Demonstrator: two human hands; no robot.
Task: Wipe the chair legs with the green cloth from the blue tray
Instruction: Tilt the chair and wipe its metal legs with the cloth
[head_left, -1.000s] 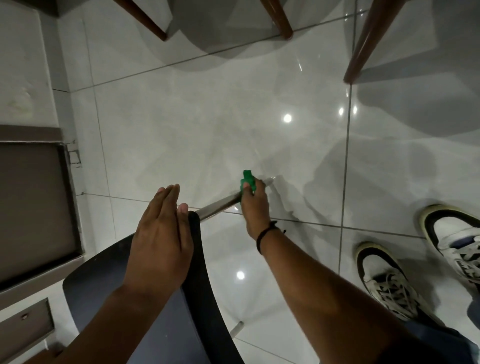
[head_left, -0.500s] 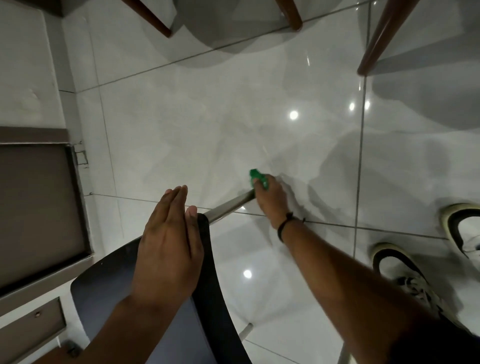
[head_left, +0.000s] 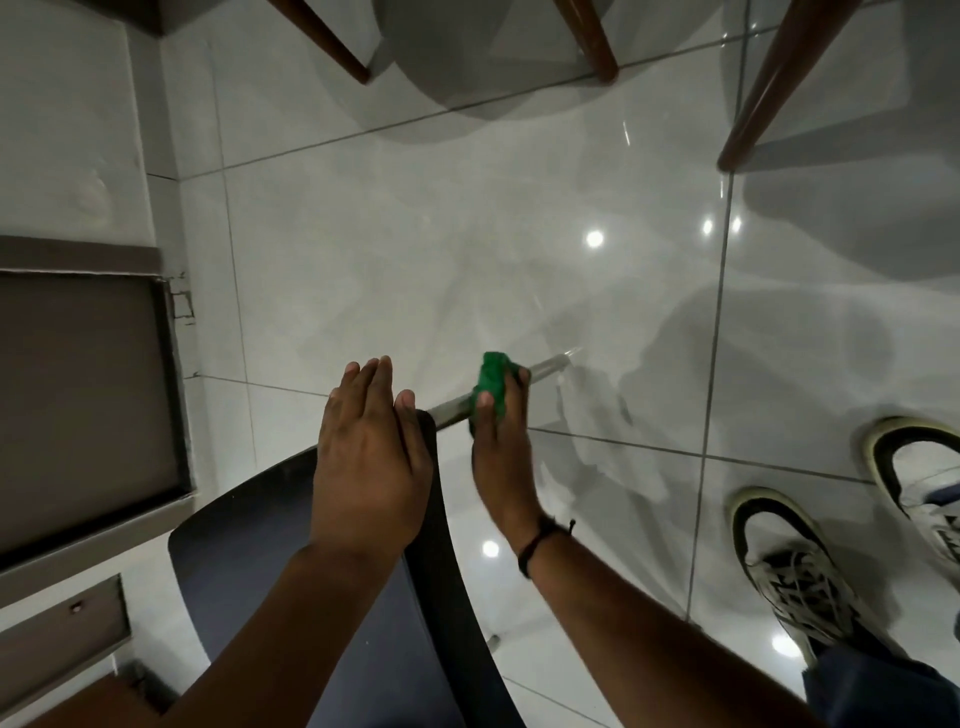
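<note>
Gripping the green cloth (head_left: 491, 382), the right hand (head_left: 501, 441) wraps it around a metal chair leg (head_left: 543, 366). The thumb presses the cloth from the near side and the fingertips (head_left: 522, 373) come over the far side, so the cloth is bunched around the leg about halfway along the part of it that shows. A dark band (head_left: 540, 540) sits on the right wrist.

The left hand (head_left: 371, 457) lies flat and open on the top edge of the dark chair (head_left: 249, 561), with the fingers straight and close together; it holds nothing. The chair leg comes out from under this edge, just beside the left thumb, and slants up and to the right until its tip touches the floor (head_left: 441, 260).

The floor is of large glossy grey tiles that show small round light reflections. To the right of the right arm are two white and dark sneakers (head_left: 789, 566), standing on the tiles. At the top of the view three brown wooden legs (head_left: 774, 83) of other furniture stand on the floor, well apart from the hands. On the left side there is a grey framed panel (head_left: 78, 395) against a pale wall. The blue tray is not visible in this view.
</note>
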